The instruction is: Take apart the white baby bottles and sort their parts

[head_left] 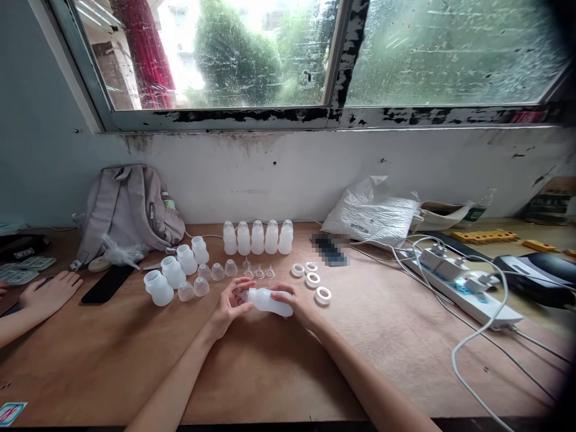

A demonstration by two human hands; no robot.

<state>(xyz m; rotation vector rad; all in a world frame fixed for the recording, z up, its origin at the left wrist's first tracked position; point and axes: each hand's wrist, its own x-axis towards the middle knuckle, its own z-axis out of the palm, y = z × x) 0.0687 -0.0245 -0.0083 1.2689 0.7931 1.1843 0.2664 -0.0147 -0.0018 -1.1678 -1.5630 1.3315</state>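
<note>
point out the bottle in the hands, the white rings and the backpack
bottle [270, 302], head view, middle of its body
white rings [323, 295], head view, rim of the nearest ring
backpack [130, 207], head view, front panel

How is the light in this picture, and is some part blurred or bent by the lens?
Head view: daylight comes through the dirty window, overexposed at its top; the hands and the bottle cast soft shadows on the table; one small item is pixelated; the right corners darken, and the window frame bows from wide-angle distortion.

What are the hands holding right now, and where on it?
A translucent white bottle, lying sideways between both hands: the right hand grips its body, the left hand is at its cap end.
</note>
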